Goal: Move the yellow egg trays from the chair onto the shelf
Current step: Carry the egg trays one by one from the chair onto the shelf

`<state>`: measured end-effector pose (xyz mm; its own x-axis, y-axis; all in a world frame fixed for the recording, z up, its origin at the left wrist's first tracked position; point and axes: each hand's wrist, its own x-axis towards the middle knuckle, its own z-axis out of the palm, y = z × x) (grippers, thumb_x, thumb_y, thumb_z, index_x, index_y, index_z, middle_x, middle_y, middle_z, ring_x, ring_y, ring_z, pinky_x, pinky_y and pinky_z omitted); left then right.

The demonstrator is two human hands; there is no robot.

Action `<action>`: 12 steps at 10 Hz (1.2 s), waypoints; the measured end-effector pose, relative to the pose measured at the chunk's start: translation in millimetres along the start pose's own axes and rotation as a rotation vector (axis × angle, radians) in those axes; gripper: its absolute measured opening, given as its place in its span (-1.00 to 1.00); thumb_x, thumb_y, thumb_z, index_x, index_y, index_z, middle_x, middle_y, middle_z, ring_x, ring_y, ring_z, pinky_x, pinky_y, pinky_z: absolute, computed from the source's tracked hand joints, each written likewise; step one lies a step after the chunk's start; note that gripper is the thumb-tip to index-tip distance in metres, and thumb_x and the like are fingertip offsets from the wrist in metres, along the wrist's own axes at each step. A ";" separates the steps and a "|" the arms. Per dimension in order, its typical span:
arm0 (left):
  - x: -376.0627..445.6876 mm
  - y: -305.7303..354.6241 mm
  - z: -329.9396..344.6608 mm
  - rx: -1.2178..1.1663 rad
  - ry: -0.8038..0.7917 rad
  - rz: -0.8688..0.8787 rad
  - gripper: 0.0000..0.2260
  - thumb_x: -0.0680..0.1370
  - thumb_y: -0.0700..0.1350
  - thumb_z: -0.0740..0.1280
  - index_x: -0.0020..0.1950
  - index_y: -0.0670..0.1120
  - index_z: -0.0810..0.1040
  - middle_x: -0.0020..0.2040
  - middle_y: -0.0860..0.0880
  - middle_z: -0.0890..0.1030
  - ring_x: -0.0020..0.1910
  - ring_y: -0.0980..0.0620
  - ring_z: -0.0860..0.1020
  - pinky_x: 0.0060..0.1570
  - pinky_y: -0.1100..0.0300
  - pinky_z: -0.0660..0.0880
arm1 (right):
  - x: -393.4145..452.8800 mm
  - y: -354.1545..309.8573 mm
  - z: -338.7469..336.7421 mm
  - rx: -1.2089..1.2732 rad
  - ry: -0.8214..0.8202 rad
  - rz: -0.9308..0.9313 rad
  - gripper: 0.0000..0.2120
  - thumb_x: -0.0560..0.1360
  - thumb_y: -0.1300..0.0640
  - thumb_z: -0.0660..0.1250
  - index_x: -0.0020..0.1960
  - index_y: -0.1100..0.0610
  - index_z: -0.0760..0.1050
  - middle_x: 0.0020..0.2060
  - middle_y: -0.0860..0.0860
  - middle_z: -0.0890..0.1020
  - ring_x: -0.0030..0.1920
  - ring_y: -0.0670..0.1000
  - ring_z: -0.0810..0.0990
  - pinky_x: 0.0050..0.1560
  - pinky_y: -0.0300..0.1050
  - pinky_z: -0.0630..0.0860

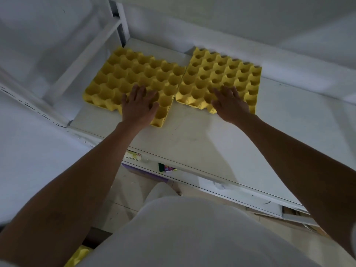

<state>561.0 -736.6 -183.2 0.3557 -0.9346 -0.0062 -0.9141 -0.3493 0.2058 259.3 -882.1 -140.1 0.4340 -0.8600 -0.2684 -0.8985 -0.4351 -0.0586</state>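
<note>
2 yellow egg trays are seen lying cup-side up on the white shelf (202, 135), side by side with their inner edges touching. The left tray (123, 74) is skewed, its near corner swung toward the front edge; the right tray (227, 74) is set close to the back wall. The left hand (139, 106) is laid flat on the near edge of the left tray, fingers spread and extended, nothing being gripped. The right hand (230, 105) is laid the same way on the near edge of the right tray, palm down, fingers splayed, nothing enclosed.

The step in hand is judged to be the squaring and seating of both trays. It is best done by light, even pressure through flat palms, since moulded pulp is likely crushed by fingertip force. The left tray should be rotated until its edge runs parallel to the right one.

A further piece of yellow tray (79, 255) is glimpsed at the bottom left, so more is probably left to be fetched; the chair itself cannot be made out.
</note>
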 end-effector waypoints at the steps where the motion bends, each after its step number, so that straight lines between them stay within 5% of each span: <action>1: 0.2 -0.1 0.0 0.018 -0.011 0.005 -0.47 0.60 0.26 0.01 0.58 0.23 0.24 0.66 -0.04 0.24 0.69 -0.16 0.08 0.54 -0.33 0.12 | 1.4 -0.3 -2.4 0.048 -0.014 -0.005 -0.39 0.62 -0.29 -0.07 0.64 -0.16 0.07 0.66 0.08 0.05 0.64 0.25 0.02 0.53 0.40 0.15; 3: 7.1 0.7 -10.1 -0.031 -0.094 0.004 -0.49 0.64 0.23 0.10 0.61 0.24 0.19 0.68 -0.03 0.15 0.70 -0.14 0.00 0.58 -0.34 0.06 | 7.1 -0.4 0.1 0.058 -0.007 0.020 -0.37 0.64 -0.25 0.05 0.66 -0.14 0.02 0.66 0.12 0.05 0.65 0.23 -0.04 0.59 0.30 0.07; 4: -6.1 1.4 -18.6 -0.078 -0.056 -0.001 -0.46 0.65 0.25 0.08 0.64 0.20 0.17 0.71 -0.04 0.10 0.71 -0.14 0.01 0.60 -0.33 0.02 | 4.5 -12.0 5.0 0.012 0.096 0.024 -0.32 0.65 -0.23 0.05 0.68 0.02 0.01 0.64 0.21 0.06 0.65 0.26 -0.05 0.61 0.25 -0.01; 5: -50.1 -2.1 -25.4 -0.079 0.109 -0.056 -0.41 0.64 0.27 0.06 0.66 0.13 0.22 0.71 -0.04 0.15 0.70 -0.14 0.09 0.60 -0.25 0.05 | -14.6 -55.8 12.2 -0.001 0.270 -0.102 -0.32 0.67 -0.19 0.01 0.67 0.16 0.07 0.64 0.25 0.07 0.65 0.26 -0.04 0.63 0.20 -0.06; 6: -118.0 -11.7 -22.7 -0.138 0.146 -0.159 -0.46 0.65 0.16 0.11 0.64 0.10 0.28 0.70 -0.05 0.17 0.68 -0.13 0.14 0.60 -0.20 0.14 | -53.8 -125.4 20.5 -0.017 0.413 -0.416 -0.36 0.68 -0.13 0.01 0.64 0.20 0.16 0.62 0.25 0.16 0.64 0.26 0.07 0.63 0.16 0.02; 7: -211.6 -25.0 -16.2 -0.233 0.249 -0.352 -0.50 0.63 0.03 0.17 0.59 0.02 0.40 0.65 -0.09 0.29 0.61 -0.14 0.30 0.46 -0.09 0.36 | -102.5 -190.5 33.9 -0.004 0.405 -0.731 -0.40 0.69 -0.08 0.01 0.63 0.23 0.20 0.63 0.22 0.16 0.64 0.23 0.10 0.63 0.15 0.04; 8: -327.7 -37.8 -2.4 -0.171 0.222 -0.551 -0.52 0.65 0.04 0.17 0.57 -0.02 0.42 0.63 -0.10 0.33 0.60 -0.16 0.31 0.43 -0.09 0.38 | -162.2 -241.7 64.0 -0.011 0.327 -0.927 -0.40 0.69 -0.06 0.01 0.63 0.24 0.19 0.64 0.20 0.14 0.65 0.21 0.08 0.63 0.16 0.04; 11: -709.0 25.7 52.4 -0.172 -0.286 -1.167 -0.44 0.68 0.19 0.10 0.66 0.03 0.21 0.70 -0.09 0.15 0.69 -0.17 0.05 0.60 -0.20 0.16 | -390.3 -269.6 200.4 -0.184 -0.193 -1.182 -0.45 0.70 -0.01 0.10 0.58 0.27 0.23 0.57 0.24 0.28 0.57 0.23 0.26 0.55 0.14 0.20; 12: -781.9 48.3 54.3 -0.195 -0.324 -1.243 -0.49 0.69 0.16 0.08 0.61 -0.01 0.28 0.62 -0.10 0.28 0.65 -0.18 0.15 0.53 -0.22 0.28 | -444.0 -270.3 226.6 -0.280 -0.302 -1.258 -0.53 0.70 0.00 0.09 0.52 0.22 0.32 0.47 0.22 0.39 0.47 0.22 0.38 0.44 0.15 0.35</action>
<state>228.2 -26.3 -221.5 0.8515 0.0225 -0.5239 0.0445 -0.9986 0.0293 294.4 -322.2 -223.0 0.8914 0.2448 -0.3815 0.1632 -0.9585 -0.2336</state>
